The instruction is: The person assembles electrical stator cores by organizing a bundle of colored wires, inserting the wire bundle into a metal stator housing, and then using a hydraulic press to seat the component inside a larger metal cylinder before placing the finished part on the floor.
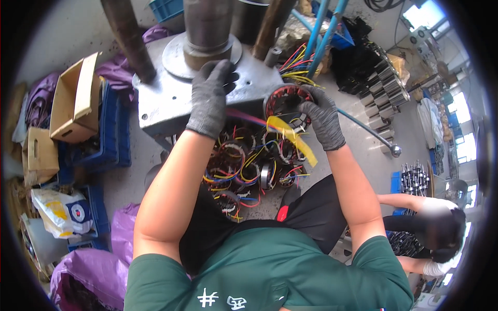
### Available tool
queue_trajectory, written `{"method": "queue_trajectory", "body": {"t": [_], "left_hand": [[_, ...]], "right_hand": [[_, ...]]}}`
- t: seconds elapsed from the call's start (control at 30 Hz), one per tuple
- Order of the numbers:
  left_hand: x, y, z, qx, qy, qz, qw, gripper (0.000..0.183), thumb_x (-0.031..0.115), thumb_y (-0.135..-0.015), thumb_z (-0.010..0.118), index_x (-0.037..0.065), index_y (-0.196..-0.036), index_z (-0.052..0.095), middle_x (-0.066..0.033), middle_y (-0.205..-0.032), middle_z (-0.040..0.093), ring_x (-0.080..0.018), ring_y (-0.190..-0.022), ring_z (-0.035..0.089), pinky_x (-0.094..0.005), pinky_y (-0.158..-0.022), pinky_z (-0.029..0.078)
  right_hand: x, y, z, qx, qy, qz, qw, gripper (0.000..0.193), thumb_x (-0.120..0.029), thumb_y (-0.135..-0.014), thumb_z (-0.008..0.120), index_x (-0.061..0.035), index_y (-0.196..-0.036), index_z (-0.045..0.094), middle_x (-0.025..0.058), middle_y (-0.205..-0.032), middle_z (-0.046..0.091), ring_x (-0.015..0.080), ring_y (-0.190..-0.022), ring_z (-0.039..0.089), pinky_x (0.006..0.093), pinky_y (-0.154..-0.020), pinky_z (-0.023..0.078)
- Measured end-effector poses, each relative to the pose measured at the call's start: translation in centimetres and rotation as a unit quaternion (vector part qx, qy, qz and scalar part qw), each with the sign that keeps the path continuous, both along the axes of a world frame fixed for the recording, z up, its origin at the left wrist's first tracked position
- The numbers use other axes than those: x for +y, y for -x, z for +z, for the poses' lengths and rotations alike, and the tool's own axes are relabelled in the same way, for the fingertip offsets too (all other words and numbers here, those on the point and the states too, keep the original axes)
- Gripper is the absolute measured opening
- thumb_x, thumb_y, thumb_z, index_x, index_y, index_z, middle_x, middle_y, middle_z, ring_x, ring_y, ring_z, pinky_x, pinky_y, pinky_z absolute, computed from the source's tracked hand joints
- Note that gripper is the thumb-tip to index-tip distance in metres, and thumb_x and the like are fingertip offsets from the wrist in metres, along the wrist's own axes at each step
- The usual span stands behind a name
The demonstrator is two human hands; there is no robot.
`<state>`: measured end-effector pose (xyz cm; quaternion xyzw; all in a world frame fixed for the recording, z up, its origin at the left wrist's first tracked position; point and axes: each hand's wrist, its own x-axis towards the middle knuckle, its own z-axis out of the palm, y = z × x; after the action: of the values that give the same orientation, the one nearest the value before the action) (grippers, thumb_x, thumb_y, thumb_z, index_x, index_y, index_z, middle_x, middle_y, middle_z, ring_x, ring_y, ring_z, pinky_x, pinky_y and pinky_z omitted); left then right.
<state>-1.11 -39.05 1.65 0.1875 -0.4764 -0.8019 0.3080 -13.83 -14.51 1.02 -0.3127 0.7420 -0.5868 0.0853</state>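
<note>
My left hand (210, 98), in a dark grey glove, is raised over the grey steel press table (166, 98). It is beside the round steel base (174, 57) under a thick vertical cylinder (207, 23). Its fingers are partly bent and apart, with nothing visible in them. At the table's right front corner, my gloved right hand (324, 119) grips a motor stator (270, 106) by its right rim, thumb on the near side. Reddish windings line the ring. A yellow film strip (293, 137) and a pink strip (244, 116) hang just below it.
Several wound stators (231, 158) with coloured leads lie on the floor between my legs. A ball-ended blue lever (371, 129) extends right. Blue crates (111, 135) and cardboard boxes (78, 98) stand left. Steel cylinders (384, 93) are stacked right; another person (433, 228) works lower right.
</note>
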Motion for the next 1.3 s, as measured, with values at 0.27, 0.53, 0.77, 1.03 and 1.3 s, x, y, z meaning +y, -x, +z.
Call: {"method": "queue_trajectory", "body": {"t": [0.27, 0.53, 0.77, 1.03, 1.3], "left_hand": [[-1.3, 0.4, -1.0, 0.062, 0.009, 0.215, 0.975, 0.021, 0.021, -0.101, 0.065, 0.008, -0.118, 0.067, -0.0063, -0.111, 0.071, -0.0175, -0.105, 0.067, -0.0354, -0.092, 0.053], [4.6, 0.8, -2.9, -0.047, 0.033, -0.16, 0.985, 0.051, 0.041, -0.105, 0.061, 0.002, -0.139, 0.061, -0.008, -0.125, 0.068, -0.0204, -0.115, 0.064, -0.0362, -0.103, 0.051], [5.7, 1.3, -3.3, 0.017, 0.198, -0.179, 0.963, 0.04, 0.014, -0.107, 0.057, 0.002, -0.145, 0.057, -0.0173, -0.147, 0.055, -0.0244, -0.136, 0.053, -0.037, -0.118, 0.037], [5.8, 1.2, -1.7, 0.042, 0.405, -0.176, 0.896, 0.035, 0.006, -0.104, 0.053, 0.012, -0.135, 0.069, -0.0269, -0.16, 0.039, -0.0376, -0.146, 0.044, -0.0422, -0.12, 0.035], [6.5, 2.2, -2.4, 0.031, 0.325, -0.192, 0.926, 0.062, -0.01, -0.093, 0.061, -0.002, -0.152, 0.042, -0.0219, -0.145, 0.051, -0.0312, -0.131, 0.058, -0.0341, -0.11, 0.048]], "right_hand": [[0.5, 1.8, -2.4, -0.389, 0.199, -0.017, 0.899, 0.031, -0.006, -0.08, 0.072, 0.0013, -0.111, 0.07, 0.0077, -0.099, 0.071, 0.02, -0.09, 0.069, 0.0331, -0.084, 0.058], [-0.8, -0.8, -2.0, -0.393, 0.229, -0.025, 0.89, 0.04, -0.005, -0.083, 0.076, 0.0004, -0.121, 0.066, 0.0079, -0.105, 0.071, 0.0195, -0.097, 0.068, 0.0323, -0.087, 0.056], [-1.3, -1.6, -1.7, -0.374, 0.246, 0.053, 0.893, 0.045, -0.016, -0.098, 0.07, -0.0064, -0.14, 0.057, 0.0079, -0.131, 0.065, 0.0189, -0.118, 0.063, 0.0323, -0.101, 0.053], [-0.6, -1.3, -1.5, -0.32, 0.181, 0.069, 0.927, 0.039, -0.029, -0.104, 0.06, -0.0034, -0.133, 0.062, 0.0104, -0.126, 0.069, 0.02, -0.116, 0.067, 0.035, -0.102, 0.056], [-1.2, -2.1, -1.3, -0.39, 0.267, 0.124, 0.872, 0.047, -0.028, -0.096, 0.07, -0.0021, -0.134, 0.059, 0.0112, -0.121, 0.068, 0.019, -0.112, 0.067, 0.0346, -0.098, 0.057]]}}
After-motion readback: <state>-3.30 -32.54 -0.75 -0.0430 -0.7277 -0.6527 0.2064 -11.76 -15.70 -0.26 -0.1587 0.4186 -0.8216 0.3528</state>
